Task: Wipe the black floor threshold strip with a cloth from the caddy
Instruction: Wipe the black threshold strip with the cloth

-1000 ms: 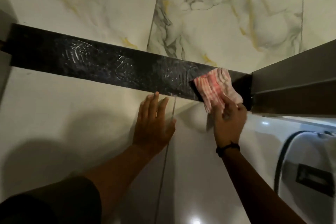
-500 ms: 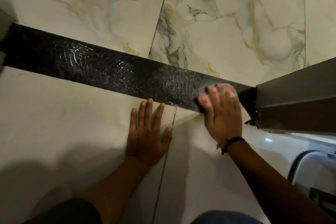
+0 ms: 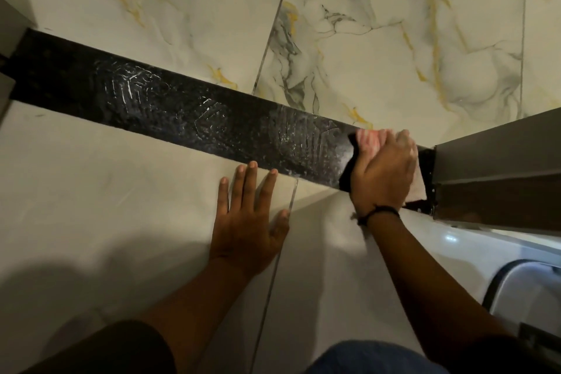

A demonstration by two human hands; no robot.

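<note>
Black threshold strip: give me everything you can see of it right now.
The threshold strip is a long, flat, glossy black band that looks like polished stone. It runs diagonally from the upper left to the door frame at the right, between the marbled tiles and the plain floor tiles. Whitish smears and streaks cover much of it. At its right end, the right hand presses a pink-striped cloth on it. The left hand lies flat on the plain tile, fingertips at the strip's near edge.
</note>
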